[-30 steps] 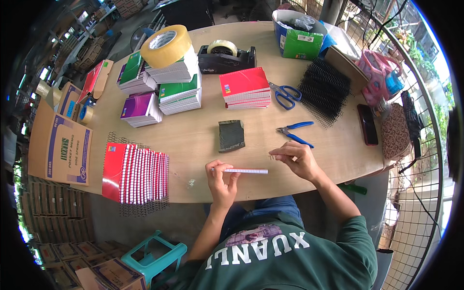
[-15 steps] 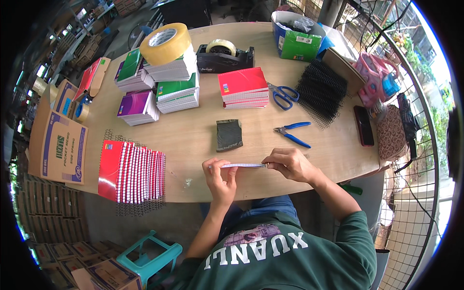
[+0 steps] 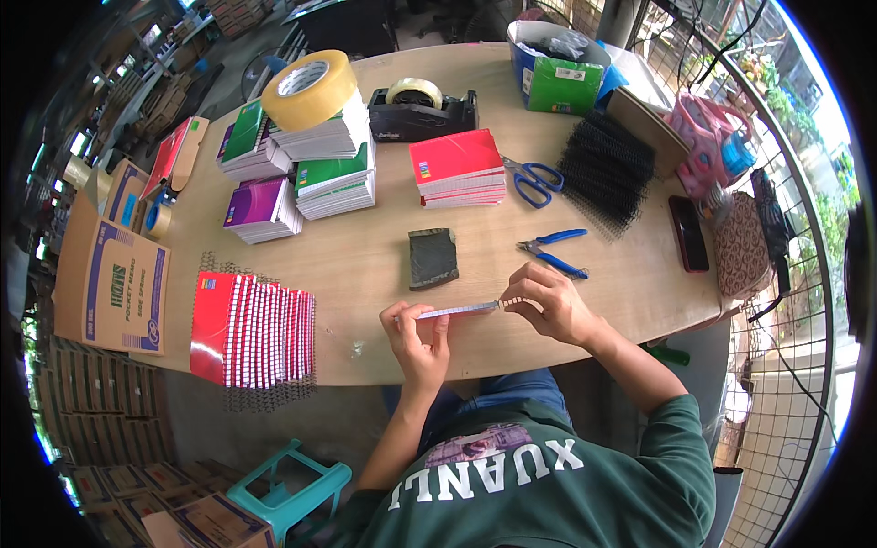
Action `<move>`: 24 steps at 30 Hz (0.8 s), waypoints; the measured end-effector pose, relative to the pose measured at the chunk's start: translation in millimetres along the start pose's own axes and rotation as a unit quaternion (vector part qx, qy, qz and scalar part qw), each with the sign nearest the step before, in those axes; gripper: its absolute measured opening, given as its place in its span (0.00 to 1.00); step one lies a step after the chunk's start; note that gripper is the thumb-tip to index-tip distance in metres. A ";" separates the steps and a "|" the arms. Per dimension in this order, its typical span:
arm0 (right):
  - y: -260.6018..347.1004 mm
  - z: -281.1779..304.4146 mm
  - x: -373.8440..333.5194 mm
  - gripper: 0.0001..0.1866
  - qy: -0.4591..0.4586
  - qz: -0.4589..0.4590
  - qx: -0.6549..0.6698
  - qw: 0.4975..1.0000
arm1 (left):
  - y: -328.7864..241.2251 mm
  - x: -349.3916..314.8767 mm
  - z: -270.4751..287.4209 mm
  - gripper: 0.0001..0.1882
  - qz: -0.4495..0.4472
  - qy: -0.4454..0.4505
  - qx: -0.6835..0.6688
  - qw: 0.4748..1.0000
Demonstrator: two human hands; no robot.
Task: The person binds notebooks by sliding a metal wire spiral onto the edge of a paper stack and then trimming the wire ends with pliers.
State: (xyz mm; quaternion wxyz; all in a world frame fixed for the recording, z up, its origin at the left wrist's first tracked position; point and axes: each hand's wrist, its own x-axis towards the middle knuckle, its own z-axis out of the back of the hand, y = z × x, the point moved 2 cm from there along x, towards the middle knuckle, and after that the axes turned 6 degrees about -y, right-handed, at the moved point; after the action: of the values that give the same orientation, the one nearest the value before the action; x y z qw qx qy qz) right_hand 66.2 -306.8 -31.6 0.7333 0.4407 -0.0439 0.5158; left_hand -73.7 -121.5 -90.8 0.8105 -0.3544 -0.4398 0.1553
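Seen nearly edge-on, a small thin notebook [image 3: 461, 311] is held over the near part of the table. My left hand [image 3: 418, 349] is closed on its left end, thumb in front and fingers behind. At the opposite end, my right hand [image 3: 555, 309] pinches a thin, pale segmented strip [image 3: 514, 300] that runs out from the notebook's corner. Whether this strip is a coil or a torn edge, I cannot tell. Beyond the hands lie a dark square block [image 3: 433, 258] and blue-handled cutting pliers [image 3: 554, 253].
Red coil-bound notebooks [image 3: 256, 327] overlap at the left, near a cardboard box [image 3: 114, 279]. Farther back are a red notebook stack [image 3: 458, 164], a tape dispenser [image 3: 423, 117], a large tape roll [image 3: 311, 89], scissors [image 3: 536, 185] and black coils [image 3: 605, 173]. A phone [image 3: 689, 234] lies right.
My right hand has risen slightly from the notebook's end, and the segmented strip now shows between its fingers. My left hand keeps its hold. The whole view has shifted a little.
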 end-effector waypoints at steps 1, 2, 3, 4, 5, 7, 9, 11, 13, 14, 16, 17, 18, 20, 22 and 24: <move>-1.2 -1.4 -1.5 0.10 -0.009 0.003 0.006 1.000 | -1.5 0.5 -0.4 0.16 0.000 -0.002 0.002 1.000; -4.0 -4.1 -3.7 0.10 -0.019 0.005 0.012 1.000 | -3.1 0.9 -0.8 0.16 0.000 -0.005 0.003 1.000; -5.3 -5.2 -5.4 0.10 -0.028 0.008 0.018 0.999 | -4.1 1.3 -1.3 0.16 0.000 -0.007 0.005 1.000; -5.0 -5.3 -5.3 0.10 -0.021 0.005 0.027 0.999 | -3.2 0.9 -1.0 0.17 0.000 -0.005 0.006 1.000; -4.7 -4.2 -4.8 0.10 -0.015 0.002 0.037 0.999 | -1.4 -0.2 -0.9 0.17 0.000 -0.003 0.007 1.000; -6.9 -3.5 -5.0 0.09 0.014 -0.013 0.038 0.999 | 0.1 -1.2 -0.6 0.17 -0.001 0.002 0.007 1.000; -10.4 -3.7 -6.1 0.09 0.059 -0.036 0.024 0.997 | -0.1 -1.3 -0.6 0.18 -0.002 0.008 0.004 1.000; -4.2 -2.0 -2.0 0.09 0.049 -0.053 0.037 0.997 | 0.1 -1.4 -0.1 0.19 0.003 0.005 0.002 1.000; -1.8 -1.6 0.0 0.09 0.042 -0.049 0.041 0.997 | 0.0 -1.5 -0.1 0.21 0.003 0.004 0.006 1.000; -2.0 -1.4 0.4 0.09 0.040 -0.037 0.038 0.998 | 0.0 -1.5 -0.3 0.21 0.001 0.004 0.010 1.000; -5.5 -1.9 -0.5 0.10 0.034 -0.013 0.032 0.999 | -0.9 -1.2 -1.5 0.23 0.002 0.004 0.011 1.000; -10.4 -4.3 -2.4 0.10 0.030 -0.001 0.028 0.999 | -2.0 -0.4 -2.7 0.23 0.006 0.005 0.008 1.000; -13.1 -5.3 -3.8 0.10 0.026 0.011 0.024 0.999 | -2.9 0.5 -4.1 0.23 0.010 0.006 0.005 1.000; -9.5 -3.0 -1.3 0.10 0.019 0.011 0.007 1.000 | -3.7 2.6 -3.9 0.23 0.001 0.006 0.015 1.000; -8.0 -2.7 0.1 0.09 0.008 0.016 0.001 1.000 | -4.8 2.7 -3.6 0.23 -0.003 0.008 0.025 1.000; -7.5 -3.2 0.5 0.09 -0.007 0.027 0.008 1.000 | -6.1 1.7 -3.7 0.24 -0.002 0.011 0.037 0.999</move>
State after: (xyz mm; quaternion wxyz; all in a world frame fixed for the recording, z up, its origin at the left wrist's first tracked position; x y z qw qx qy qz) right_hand 71.1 -304.8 -37.8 0.7151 0.4491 -0.0567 0.5326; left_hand -70.0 -126.4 -86.8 0.8283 -0.3250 -0.4251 0.1663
